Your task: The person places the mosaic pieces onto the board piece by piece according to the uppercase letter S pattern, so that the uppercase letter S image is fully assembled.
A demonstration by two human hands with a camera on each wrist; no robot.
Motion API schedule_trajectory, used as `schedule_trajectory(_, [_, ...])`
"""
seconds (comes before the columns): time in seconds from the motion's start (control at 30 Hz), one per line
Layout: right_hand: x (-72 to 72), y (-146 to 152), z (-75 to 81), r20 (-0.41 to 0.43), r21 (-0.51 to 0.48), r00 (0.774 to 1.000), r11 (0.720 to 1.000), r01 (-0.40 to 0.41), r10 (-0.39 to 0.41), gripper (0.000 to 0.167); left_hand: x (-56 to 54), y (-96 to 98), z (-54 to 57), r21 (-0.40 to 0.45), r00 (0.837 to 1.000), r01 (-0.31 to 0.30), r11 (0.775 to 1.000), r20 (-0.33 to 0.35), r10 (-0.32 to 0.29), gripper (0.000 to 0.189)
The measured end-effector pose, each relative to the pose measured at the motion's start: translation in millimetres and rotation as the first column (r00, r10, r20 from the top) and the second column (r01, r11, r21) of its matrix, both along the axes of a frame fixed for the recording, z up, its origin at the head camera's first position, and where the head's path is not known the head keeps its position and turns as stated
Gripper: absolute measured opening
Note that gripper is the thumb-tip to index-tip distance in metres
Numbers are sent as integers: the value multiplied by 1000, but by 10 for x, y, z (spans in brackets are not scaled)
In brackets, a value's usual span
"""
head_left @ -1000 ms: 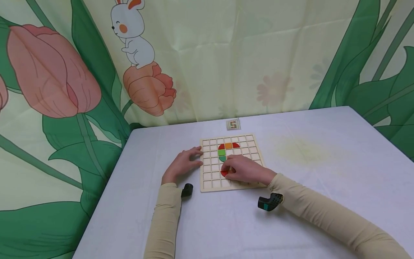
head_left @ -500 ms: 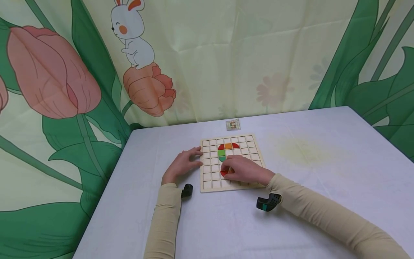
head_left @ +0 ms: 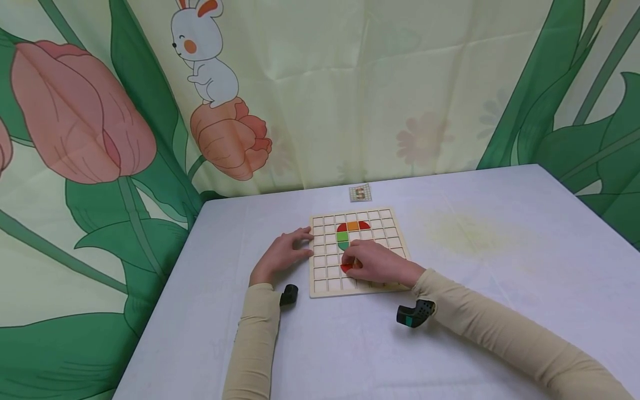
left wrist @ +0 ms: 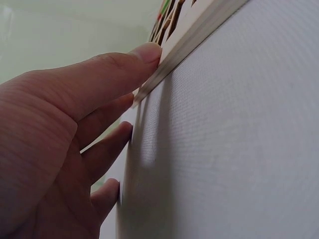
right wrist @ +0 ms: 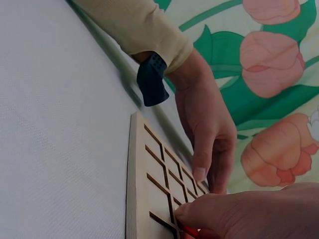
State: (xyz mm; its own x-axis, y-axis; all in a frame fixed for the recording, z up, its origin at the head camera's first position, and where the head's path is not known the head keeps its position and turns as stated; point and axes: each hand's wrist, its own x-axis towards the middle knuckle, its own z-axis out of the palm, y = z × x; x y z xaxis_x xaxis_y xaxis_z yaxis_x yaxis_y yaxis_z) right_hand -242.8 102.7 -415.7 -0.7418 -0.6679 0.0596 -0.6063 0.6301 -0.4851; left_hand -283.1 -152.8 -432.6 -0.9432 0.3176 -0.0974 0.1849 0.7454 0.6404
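A pale wooden grid board (head_left: 325,271) lies flat on the white table. Along its upper cells run a red rounded tile (head_left: 342,227), an orange square tile (head_left: 353,225) and another red rounded tile (head_left: 364,224). Below are a light green square tile (head_left: 342,236) and a darker green rounded tile (head_left: 343,244). My right hand (head_left: 377,261) reaches over the lower middle, thumb and finger pinching a red rounded tile (head_left: 346,268) at a cell; the hand hides nearby cells. With fingers extended, my left hand (head_left: 282,255) touches the board's left edge, thumb against the rim (left wrist: 172,57).
A small card (head_left: 360,193) with an S-shaped pattern on a grid lies behind the board. Black wrist cameras sit at the left wrist (head_left: 289,295) and right wrist (head_left: 416,313). A printed cloth (head_left: 320,111) hangs behind the table.
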Motion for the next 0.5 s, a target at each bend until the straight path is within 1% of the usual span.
schedule_trajectory(0.1, [-18,39,15,19,-14,999,999,31,-31,14,-3,3,2,4,1000,-2,1000,2,2,43])
schedule_trajectory(0.17, [-44,98,54,33,-25,997,997,66,-66,16,-4,3,3,8,1000,-2,1000,2,2,43])
schedule_trajectory(0.3, [-179,317,152,60,-68,983,982,176,-172,19,-1,-11,15,3,1000,-3,1000,9,3,43])
schedule_trajectory(0.37, [-287,475,179,77,-96,964,961,261,-254,21,0,-30,36,-5,1000,4,1000,13,-4,45])
schedule_trajectory(0.43, [-419,647,177,94,-117,934,927,355,-346,22,2,-59,80,0,1000,6,1000,19,-6,47])
schedule_trajectory(0.5, [-552,811,163,95,-129,898,889,439,-430,25,-5,-114,140,12,1000,-2,1000,18,2,50])
